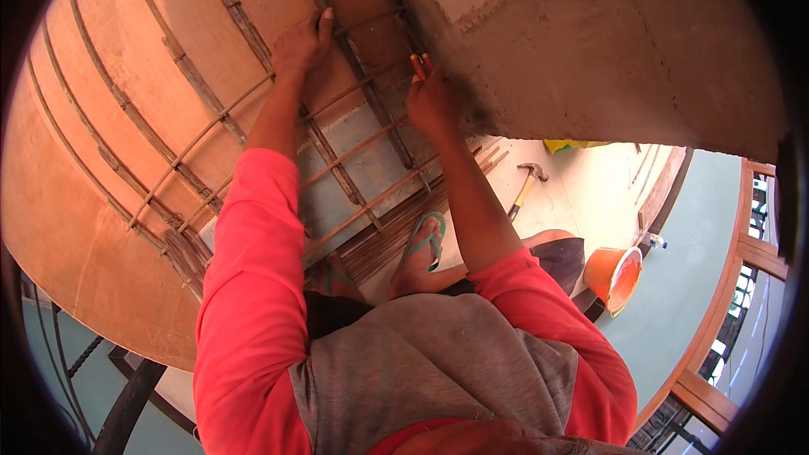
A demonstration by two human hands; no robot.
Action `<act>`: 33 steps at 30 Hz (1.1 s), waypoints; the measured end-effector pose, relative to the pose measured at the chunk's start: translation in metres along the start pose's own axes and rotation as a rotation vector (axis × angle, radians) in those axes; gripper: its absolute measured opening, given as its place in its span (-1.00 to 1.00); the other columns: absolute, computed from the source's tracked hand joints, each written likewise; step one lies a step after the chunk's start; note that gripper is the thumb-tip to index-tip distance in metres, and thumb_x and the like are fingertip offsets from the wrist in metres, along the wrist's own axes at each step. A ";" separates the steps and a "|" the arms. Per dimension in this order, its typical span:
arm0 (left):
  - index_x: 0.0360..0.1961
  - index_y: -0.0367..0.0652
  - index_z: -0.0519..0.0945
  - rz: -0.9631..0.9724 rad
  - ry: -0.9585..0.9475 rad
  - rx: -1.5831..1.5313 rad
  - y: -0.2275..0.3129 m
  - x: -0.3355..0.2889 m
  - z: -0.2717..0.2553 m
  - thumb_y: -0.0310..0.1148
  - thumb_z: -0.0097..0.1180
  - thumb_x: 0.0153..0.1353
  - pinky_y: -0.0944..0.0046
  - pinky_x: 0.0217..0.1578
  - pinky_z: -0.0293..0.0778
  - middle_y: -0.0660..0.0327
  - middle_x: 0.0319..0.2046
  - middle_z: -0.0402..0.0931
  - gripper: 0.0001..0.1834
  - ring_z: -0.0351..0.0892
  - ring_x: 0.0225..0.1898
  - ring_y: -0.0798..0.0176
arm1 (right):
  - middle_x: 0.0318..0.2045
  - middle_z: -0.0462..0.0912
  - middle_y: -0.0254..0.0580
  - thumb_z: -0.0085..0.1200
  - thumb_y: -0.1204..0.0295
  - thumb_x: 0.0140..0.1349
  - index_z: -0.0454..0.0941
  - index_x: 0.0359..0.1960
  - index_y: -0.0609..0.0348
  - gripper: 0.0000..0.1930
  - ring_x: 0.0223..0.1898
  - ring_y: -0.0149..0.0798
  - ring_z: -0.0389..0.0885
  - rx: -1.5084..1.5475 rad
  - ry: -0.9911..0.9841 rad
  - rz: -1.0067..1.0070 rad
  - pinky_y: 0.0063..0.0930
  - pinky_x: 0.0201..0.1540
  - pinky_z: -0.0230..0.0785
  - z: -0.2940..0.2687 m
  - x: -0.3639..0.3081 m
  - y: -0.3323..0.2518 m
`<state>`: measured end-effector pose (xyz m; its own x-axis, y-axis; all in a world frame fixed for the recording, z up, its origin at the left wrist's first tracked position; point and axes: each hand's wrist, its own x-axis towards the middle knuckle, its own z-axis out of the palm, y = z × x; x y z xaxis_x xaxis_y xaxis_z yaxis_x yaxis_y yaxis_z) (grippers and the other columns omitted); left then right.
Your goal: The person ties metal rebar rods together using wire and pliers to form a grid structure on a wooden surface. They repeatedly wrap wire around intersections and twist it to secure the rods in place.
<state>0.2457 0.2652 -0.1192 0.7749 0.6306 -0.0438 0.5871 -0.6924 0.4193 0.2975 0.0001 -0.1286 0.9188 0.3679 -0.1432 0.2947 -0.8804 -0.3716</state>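
A grid of rusty steel bars (195, 76), thick rods crossed by thinner ones, lies over orange-brown boards. My left hand (299, 49) is at the upper middle of the grid, its thumb raised against one of the thick bars. Its other fingers curl down out of sight around the bar. To the right, close to the concrete edge, my right hand (434, 105) is closed around pliers with red handles (420, 66). The yellowish handle ends stick up past the fingers; the jaws are hidden. Near my right wrist, the thinner cross rods (371, 136) end at the grid's edge.
A rough concrete slab (607, 50) overhangs the upper right. Below it lie a claw hammer (527, 190) and an orange bucket (613, 278). My sandalled foot (421, 244) stands beside a bundle of thin rods (379, 236). Wooden framing (716, 303) runs along the far right.
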 end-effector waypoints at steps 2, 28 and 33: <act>0.25 0.11 0.59 0.009 -0.002 -0.014 0.000 0.000 0.000 0.34 -0.42 0.47 -0.15 0.13 0.48 -0.08 0.02 0.67 -0.26 0.62 0.11 -0.21 | -0.03 0.64 0.27 0.10 0.03 0.40 0.40 0.05 0.40 -0.43 0.02 0.23 0.67 -0.082 0.145 -0.010 0.03 0.04 0.53 0.009 -0.006 -0.002; 0.24 0.07 0.59 0.034 0.046 -0.011 -0.002 0.000 0.007 0.30 -0.39 0.48 -0.16 0.12 0.49 -0.09 0.00 0.68 -0.28 0.63 0.08 -0.23 | -0.45 0.52 -0.46 0.26 0.18 0.33 0.54 -0.17 -0.01 -0.77 -0.52 -0.52 0.46 1.685 -0.933 0.291 -0.54 -0.49 0.35 -0.002 0.019 0.040; 0.24 0.07 0.59 0.044 0.037 -0.016 -0.006 0.002 0.006 0.31 -0.39 0.48 -0.16 0.14 0.48 -0.10 0.02 0.67 -0.28 0.62 0.10 -0.23 | -0.42 0.57 -0.37 0.02 0.04 0.39 0.53 -0.09 0.04 -0.65 -0.53 -0.37 0.51 1.362 -0.803 0.279 -0.37 -0.45 0.45 -0.014 0.020 0.026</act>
<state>0.2453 0.2682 -0.1275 0.7908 0.6120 0.0086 0.5483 -0.7145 0.4345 0.3275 -0.0193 -0.1281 0.4027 0.6903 -0.6012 -0.6960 -0.1957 -0.6909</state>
